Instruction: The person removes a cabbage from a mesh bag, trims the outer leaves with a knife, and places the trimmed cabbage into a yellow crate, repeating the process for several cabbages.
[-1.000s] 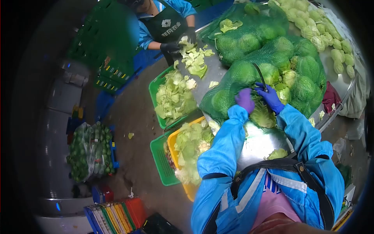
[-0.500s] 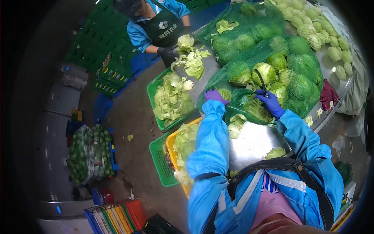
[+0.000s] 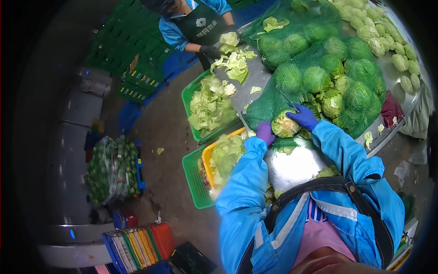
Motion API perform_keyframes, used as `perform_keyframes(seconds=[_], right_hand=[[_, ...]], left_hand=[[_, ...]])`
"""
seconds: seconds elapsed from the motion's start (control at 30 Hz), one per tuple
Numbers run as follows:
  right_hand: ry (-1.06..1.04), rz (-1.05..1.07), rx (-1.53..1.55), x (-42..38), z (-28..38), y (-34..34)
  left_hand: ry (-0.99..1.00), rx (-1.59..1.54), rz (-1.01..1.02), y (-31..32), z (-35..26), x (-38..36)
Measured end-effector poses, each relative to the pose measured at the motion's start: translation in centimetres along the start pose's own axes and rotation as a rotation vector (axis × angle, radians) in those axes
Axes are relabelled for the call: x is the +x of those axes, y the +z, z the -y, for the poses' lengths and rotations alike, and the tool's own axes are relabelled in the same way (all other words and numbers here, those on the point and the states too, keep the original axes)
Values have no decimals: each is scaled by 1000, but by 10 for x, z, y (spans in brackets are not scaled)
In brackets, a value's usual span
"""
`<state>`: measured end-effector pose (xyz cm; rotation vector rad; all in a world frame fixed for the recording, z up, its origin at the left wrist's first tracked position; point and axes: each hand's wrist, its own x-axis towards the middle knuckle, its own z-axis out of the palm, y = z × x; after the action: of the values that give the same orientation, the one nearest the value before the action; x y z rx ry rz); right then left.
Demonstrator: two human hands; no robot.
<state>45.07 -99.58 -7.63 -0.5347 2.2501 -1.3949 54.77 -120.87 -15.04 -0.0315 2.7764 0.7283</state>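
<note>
A trimmed cabbage (image 3: 285, 124) with its pale cut end showing sits between my hands at the near mouth of a green mesh bag (image 3: 261, 109). My left hand (image 3: 265, 133), in a purple glove, is closed against the cabbage's left side. My right hand (image 3: 305, 117), also gloved, grips a knife (image 3: 286, 99); its thin dark blade points up and left, and the handle is hidden in the fist. The fingers of that hand lie against the cabbage's upper right. More cabbages (image 3: 332, 103) lie just beyond, some under the mesh.
Across the metal table (image 3: 255, 82), a co-worker in dark gloves (image 3: 211, 51) handles a cabbage (image 3: 229, 39). Leaves fill a green crate (image 3: 186, 102) and a yellow crate (image 3: 207, 157) on the left. Pale trimmed cabbages (image 3: 377, 46) line the far right. A maroon cloth (image 3: 391, 109) lies at the right edge.
A cabbage is now between my hands, its cut end facing me. My right hand has moved left towards my left hand, and the knife blade is lower and tilted left. The view has shifted slightly.
</note>
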Motion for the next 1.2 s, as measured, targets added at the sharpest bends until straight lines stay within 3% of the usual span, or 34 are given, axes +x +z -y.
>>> perform_keyframes(seconds=[0.03, 0.1, 0.13, 0.2, 0.23, 0.3, 0.33, 0.37, 0.43, 0.5, 0.53, 0.63, 0.77, 0.8, 0.83, 0.97, 1.1, 1.17, 1.2], right_hand=[[-1, 1, -5, 0, -3, -2], [-114, 159, 10, -7, -14, -6], [-198, 143, 27, -15, -28, -2], [-274, 107, -67, -57, -24, -4], [-367, 67, -156, -81, -20, -6], [-329, 104, -107, -109, -31, -6], [-376, 84, -104, -118, -46, -8], [-422, 62, -100, -125, -55, -13], [-330, 110, 164, -132, -75, -20], [-32, 127, 580, -131, -80, -22], [183, 167, 531, -133, -56, -35], [242, 194, 519, -113, -73, -27], [141, 179, 458, -132, -56, -16], [29, 171, 146, -134, -69, -14], [-27, 177, 89, -142, -70, -13], [-171, 267, 60, -170, -72, -14], [-312, 321, 136, -181, -67, -1], [-1, 321, 284, -175, -62, 2], [52, 224, 399, -173, -60, 1]], left_hand=[[1, -4, -3, 4, 1, -2], [40, 102, -347, 14, 7, -16], [34, 91, -331, 10, 6, -27], [-317, -297, -519, -17, 0, -43], [-325, -309, -512, -16, -3, -48], [-408, -317, -535, -10, -9, -57], [-307, -361, -681, 2, -18, -64], [-316, -368, -676, 10, -34, -76], [1, -388, -796, 20, -70, -98], [275, -121, -642, 23, -111, -113], [270, -122, -641, 31, -126, -115], [238, -77, -495, 49, -151, -115], [293, -56, -626, 71, -141, -134], [288, -65, -627, 80, -134, -145], [281, -74, -625, 89, -130, -156], [233, -257, -732, 103, -144, -174], [25, -311, -742, 86, -159, -168], [21, -331, -643, 78, -145, -170], [-44, -403, -621, 81, -139, -172]])
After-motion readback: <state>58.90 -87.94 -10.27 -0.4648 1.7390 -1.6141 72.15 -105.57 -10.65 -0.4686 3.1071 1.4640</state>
